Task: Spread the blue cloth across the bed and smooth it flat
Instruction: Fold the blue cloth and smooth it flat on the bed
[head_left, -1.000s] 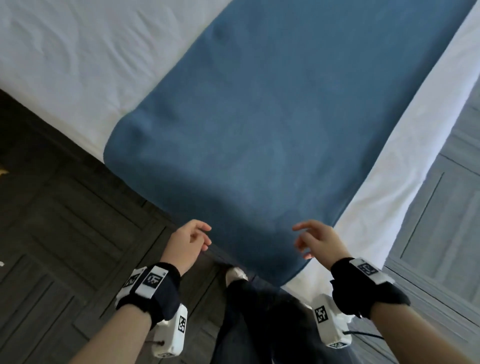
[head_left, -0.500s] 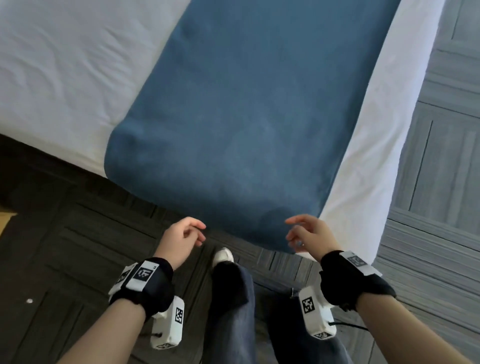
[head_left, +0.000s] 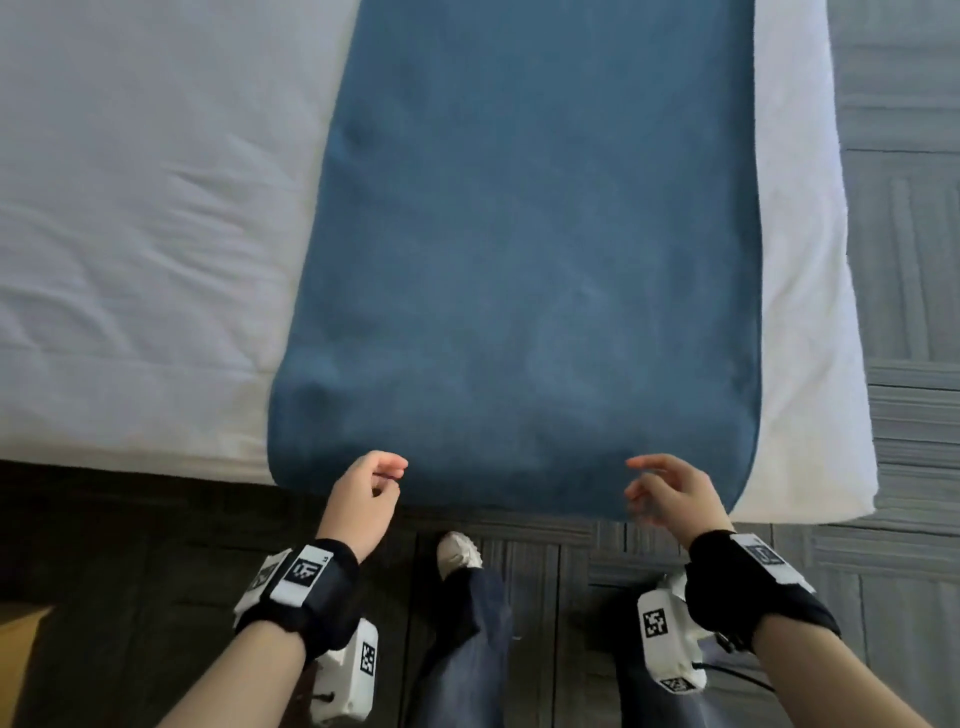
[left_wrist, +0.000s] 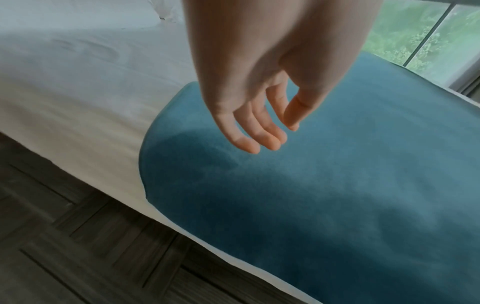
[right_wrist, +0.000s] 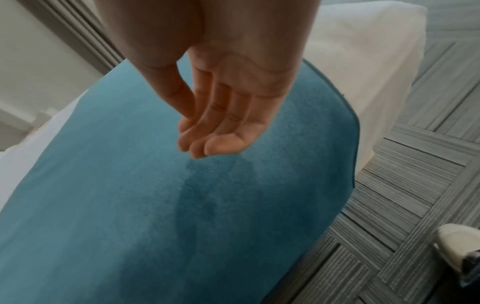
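Observation:
The blue cloth (head_left: 530, 249) lies as a long strip across the white bed (head_left: 145, 218), its near end draped over the bed's front edge. My left hand (head_left: 363, 493) hovers at the cloth's near left part, fingers loosely curled and holding nothing. My right hand (head_left: 670, 493) hovers at the near right part, also relaxed and empty. In the left wrist view the left hand (left_wrist: 262, 131) hangs just above the blue cloth (left_wrist: 337, 185). In the right wrist view the right hand (right_wrist: 215, 133) hangs over the blue cloth (right_wrist: 182, 205), casting a shadow on it.
Grey patterned carpet floor (head_left: 893, 597) surrounds the bed. My legs and a white shoe (head_left: 457, 553) stand close to the bed's edge. A strip of white sheet (head_left: 800, 291) shows right of the cloth. A window (left_wrist: 426, 35) lies beyond the bed.
The view has swung so the cloth now runs straight ahead. Both hands have moved up to the cloth's near end and stay empty.

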